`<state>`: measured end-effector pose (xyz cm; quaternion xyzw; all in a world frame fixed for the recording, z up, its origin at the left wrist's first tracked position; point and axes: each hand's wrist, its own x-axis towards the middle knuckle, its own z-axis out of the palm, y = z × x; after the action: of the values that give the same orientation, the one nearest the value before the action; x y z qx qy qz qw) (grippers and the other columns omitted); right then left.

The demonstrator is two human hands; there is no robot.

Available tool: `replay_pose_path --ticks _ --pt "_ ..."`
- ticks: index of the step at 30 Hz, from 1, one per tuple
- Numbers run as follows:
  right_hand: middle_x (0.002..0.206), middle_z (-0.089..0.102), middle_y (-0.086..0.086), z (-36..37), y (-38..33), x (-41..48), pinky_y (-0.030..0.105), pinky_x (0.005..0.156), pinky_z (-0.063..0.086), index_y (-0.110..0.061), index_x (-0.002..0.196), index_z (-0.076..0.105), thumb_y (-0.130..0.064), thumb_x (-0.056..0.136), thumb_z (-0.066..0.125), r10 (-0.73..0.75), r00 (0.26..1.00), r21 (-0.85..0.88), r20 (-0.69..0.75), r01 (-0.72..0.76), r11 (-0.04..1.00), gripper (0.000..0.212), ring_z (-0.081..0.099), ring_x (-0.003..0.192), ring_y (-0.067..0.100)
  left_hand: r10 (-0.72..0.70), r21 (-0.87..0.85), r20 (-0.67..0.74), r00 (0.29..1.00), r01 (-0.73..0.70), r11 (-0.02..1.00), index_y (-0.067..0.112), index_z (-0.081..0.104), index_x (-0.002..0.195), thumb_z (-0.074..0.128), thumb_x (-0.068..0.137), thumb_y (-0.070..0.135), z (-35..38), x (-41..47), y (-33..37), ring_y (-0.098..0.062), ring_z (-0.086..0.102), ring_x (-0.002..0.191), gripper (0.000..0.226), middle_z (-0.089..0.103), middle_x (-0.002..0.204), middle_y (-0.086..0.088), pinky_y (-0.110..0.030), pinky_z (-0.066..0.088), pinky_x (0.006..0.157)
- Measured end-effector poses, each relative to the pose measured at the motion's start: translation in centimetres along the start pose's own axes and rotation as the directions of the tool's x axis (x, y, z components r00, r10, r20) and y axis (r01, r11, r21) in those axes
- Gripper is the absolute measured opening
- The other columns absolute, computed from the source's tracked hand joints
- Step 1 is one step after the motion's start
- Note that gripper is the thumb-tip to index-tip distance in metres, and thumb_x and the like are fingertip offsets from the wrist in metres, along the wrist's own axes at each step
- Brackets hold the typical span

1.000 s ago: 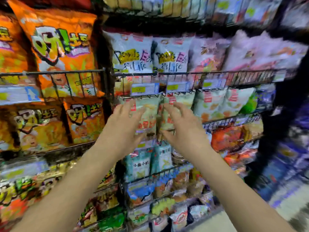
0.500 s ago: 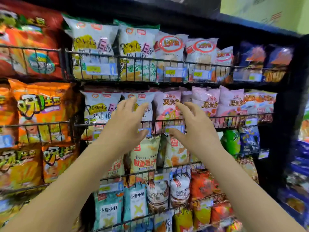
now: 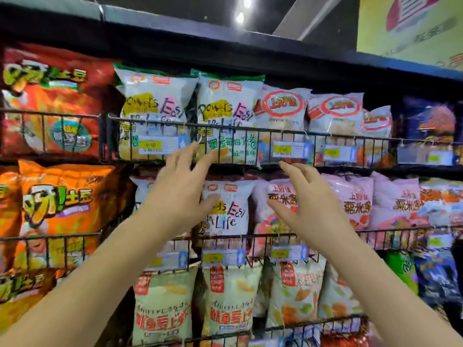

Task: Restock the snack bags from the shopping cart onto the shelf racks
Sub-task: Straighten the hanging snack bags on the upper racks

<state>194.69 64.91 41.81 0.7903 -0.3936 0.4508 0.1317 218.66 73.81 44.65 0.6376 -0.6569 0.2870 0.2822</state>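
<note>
Left hand (image 3: 180, 189) covers most of neighbouring bag (image 3: 144, 187). White "Easy Life" snack bag (image 3: 226, 209) upright in black wire rack (image 3: 225, 237), long axis vertical, front outward, between hands. Right hand (image 3: 310, 206), left: fingers spread, empty.

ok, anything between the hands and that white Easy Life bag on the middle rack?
Nothing visible: the left hand and right hand flank the white bag, both open and empty. The rack's wire front crosses only its lower part.
</note>
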Motion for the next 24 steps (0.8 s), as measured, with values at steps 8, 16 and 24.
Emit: replay_pose_path --ticks 8,16,24 --pt "0.156 0.041 0.009 2.6 -1.4 5.2 0.047 0.115 0.04 -0.021 0.159 0.035 -0.042 0.093 0.071 -0.176 0.982 0.149 -0.073 0.185 0.971 0.077 0.04 0.143 0.029 -0.161 0.117 -0.223 0.961 0.19 0.975 0.02 0.023 0.163 0.06 0.098 0.047 -2.0 1.6 -4.7 -0.041 0.016 0.152 0.079 0.013 0.169 -0.014 -0.06 0.03 0.117" --pt "0.153 0.043 0.009 5.8 3.7 1.4 0.052 0.109 0.045 -0.02 0.156 0.042 -0.036 0.087 0.078 -0.123 0.991 0.184 0.049 0.112 0.976 0.08 0.046 0.138 0.032 -0.041 0.117 -0.072 0.997 0.049 0.992 0.015 0.032 0.16 0.066 0.095 0.043 5.2 -0.7 0.0 -0.041 0.022 0.15 0.078 0.023 0.165 -0.02 -0.055 0.028 0.119" --pt "0.151 0.043 0.007 5.4 11.8 -2.6 0.046 0.106 0.047 -0.02 0.156 0.039 -0.037 0.09 0.075 -0.058 0.985 0.112 0.164 0.039 0.993 0.077 0.049 0.134 0.031 -0.104 0.125 0.147 0.984 0.086 0.988 0.029 0.023 0.163 0.062 0.098 0.046 12.1 1.1 4.4 -0.042 0.019 0.15 0.077 0.012 0.169 -0.016 -0.058 0.032 0.115"
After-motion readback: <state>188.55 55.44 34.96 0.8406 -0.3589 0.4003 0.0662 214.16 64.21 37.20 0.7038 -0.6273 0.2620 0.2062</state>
